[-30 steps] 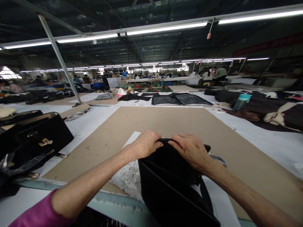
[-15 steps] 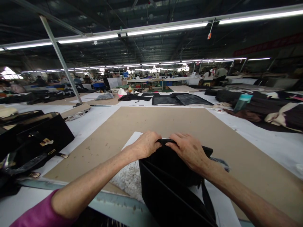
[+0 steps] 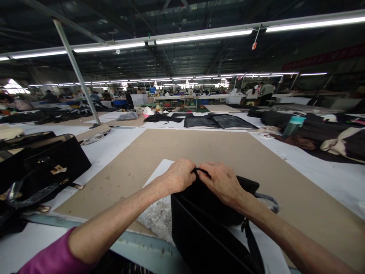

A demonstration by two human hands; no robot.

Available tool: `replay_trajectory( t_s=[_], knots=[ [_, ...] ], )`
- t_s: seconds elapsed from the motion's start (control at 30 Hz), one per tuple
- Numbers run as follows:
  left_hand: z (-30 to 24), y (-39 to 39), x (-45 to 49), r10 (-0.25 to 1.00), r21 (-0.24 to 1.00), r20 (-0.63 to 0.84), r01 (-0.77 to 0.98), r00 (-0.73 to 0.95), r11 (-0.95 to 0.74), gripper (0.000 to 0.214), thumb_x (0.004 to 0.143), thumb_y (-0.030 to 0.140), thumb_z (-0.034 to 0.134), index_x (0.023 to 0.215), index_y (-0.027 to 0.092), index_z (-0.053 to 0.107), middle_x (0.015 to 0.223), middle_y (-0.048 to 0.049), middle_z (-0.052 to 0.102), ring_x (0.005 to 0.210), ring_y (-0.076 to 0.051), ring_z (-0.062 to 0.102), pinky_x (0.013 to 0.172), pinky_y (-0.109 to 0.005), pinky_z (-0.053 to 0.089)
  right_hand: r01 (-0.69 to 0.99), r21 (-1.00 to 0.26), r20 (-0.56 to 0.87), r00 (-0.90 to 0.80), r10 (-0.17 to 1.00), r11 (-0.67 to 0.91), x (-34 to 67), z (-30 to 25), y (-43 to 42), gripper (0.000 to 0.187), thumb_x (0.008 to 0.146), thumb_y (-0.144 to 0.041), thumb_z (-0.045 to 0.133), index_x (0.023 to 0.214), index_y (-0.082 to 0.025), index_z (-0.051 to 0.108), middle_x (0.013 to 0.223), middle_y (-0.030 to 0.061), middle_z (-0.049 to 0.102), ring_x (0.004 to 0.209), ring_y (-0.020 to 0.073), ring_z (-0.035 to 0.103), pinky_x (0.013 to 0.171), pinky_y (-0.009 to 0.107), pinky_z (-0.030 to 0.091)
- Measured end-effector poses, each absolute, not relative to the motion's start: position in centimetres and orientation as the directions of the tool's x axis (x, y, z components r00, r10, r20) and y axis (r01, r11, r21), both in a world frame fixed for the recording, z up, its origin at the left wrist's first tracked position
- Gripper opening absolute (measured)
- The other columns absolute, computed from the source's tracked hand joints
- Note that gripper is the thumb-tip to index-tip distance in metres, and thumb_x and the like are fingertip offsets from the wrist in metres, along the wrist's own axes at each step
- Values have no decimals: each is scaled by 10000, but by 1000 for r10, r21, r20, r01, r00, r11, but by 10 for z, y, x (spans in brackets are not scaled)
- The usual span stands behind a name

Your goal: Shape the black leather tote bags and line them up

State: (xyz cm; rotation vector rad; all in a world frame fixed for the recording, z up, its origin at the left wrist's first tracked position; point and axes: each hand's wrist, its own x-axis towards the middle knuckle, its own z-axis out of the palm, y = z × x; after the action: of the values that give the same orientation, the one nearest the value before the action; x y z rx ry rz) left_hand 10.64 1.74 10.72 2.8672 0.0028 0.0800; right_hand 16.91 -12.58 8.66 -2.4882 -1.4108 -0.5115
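Observation:
A black bag (image 3: 205, 228) stands open in front of me on the brown board (image 3: 199, 152), partly over a white sheet (image 3: 159, 171). My left hand (image 3: 178, 177) is closed on the far top edge of the bag at its left. My right hand (image 3: 224, 182) is closed on the same edge just to the right, fingertips almost meeting the left hand's. A black strap (image 3: 252, 243) hangs down the bag's right side.
Several black handbags with gold clasps (image 3: 45, 163) lie at the left. Dark fabric pieces (image 3: 216, 121) lie at the far end of the board. A teal bottle (image 3: 292, 125) and piled dark cloth (image 3: 327, 135) are at the right. People work at distant tables.
My two hands have drawn closer together along the bag's top edge, and the right hand has slid left. The view has shifted slightly.

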Motion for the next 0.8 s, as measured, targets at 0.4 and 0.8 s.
replay_trajectory(
  t_s=[0.4, 0.8],
  knots=[
    [111, 15, 106, -33, 285, 105, -62, 994, -956, 267, 822, 310, 398, 728, 183, 612, 634, -32, 595, 623, -147, 551, 566, -221, 359, 776, 17, 415, 569, 710, -631, 177, 86, -165, 264, 878, -306, 384, 723, -210, 575, 722, 10, 606, 720, 149, 543, 657, 260, 335],
    [109, 18, 104, -25, 309, 94, -53, 995, -949, 281, 816, 319, 413, 646, 185, 593, 543, 4, 519, 543, -120, 483, 526, -207, 316, 759, -248, 394, 647, 653, -602, 194, 76, -213, 325, 883, -350, 323, 786, -238, 612, 758, 6, 574, 688, 129, 540, 626, 247, 396]
  ],
)
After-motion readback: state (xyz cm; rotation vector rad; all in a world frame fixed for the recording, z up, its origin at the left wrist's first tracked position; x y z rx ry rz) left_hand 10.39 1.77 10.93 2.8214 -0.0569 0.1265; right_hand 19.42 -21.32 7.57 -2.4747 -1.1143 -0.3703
